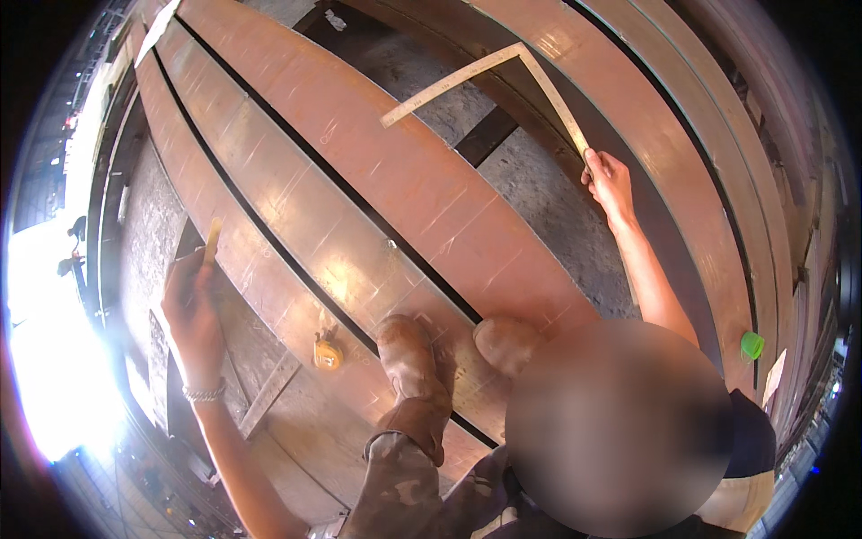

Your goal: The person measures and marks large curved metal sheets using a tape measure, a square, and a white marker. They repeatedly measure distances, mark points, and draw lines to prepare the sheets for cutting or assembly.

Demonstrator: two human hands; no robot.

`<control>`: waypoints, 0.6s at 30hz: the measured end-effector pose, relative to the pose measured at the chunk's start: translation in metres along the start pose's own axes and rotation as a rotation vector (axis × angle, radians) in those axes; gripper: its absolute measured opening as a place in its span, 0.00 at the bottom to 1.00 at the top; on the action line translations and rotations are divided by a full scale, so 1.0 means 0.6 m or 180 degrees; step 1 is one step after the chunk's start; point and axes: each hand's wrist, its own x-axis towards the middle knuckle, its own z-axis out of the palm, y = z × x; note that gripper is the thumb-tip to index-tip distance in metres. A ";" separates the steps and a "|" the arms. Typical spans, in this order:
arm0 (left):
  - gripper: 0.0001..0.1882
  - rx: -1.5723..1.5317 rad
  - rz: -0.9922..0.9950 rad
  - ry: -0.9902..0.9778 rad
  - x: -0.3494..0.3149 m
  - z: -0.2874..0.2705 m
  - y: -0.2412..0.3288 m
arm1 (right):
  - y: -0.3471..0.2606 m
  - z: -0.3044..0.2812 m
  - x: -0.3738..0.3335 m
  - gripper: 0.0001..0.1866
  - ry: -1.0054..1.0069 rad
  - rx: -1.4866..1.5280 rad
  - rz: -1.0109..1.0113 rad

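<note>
My left hand [193, 310], with a bracelet at its wrist, is raised at the left beside a long steel plate. Its fingers are closed on a short, flat, yellowish strip [213, 241], whose exact kind I cannot make out. At the upper right, my right hand [610, 184] grips one end of a brass-coloured L-shaped square [467, 79]. The square's corner points away from me, and its other leg reaches over the edge of a reddish-brown steel plate [395, 180]. A yellow tape measure [328, 354] lies on the plate near my boots.
My brown boots [406, 346] stand on long steel plates separated by dark gaps. More curved plates [620, 99] run along the right, with a small green object [752, 344] on them. Dark crossbars [486, 136] span the openings. A blurred round patch hides the lower right.
</note>
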 end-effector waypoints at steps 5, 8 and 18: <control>0.13 -0.1136 -0.0266 -0.0184 0.037 0.097 -0.088 | -0.001 -0.014 -0.041 0.21 0.0091 -0.0072 0.0004; 0.12 -0.1590 -0.0396 -0.0401 0.053 0.150 -0.134 | -0.005 -0.019 -0.068 0.21 0.0306 -0.0066 0.0223; 0.12 -0.2618 -0.0377 -0.0860 0.126 0.291 -0.165 | -0.036 -0.015 -0.160 0.20 0.0717 -0.0296 0.0357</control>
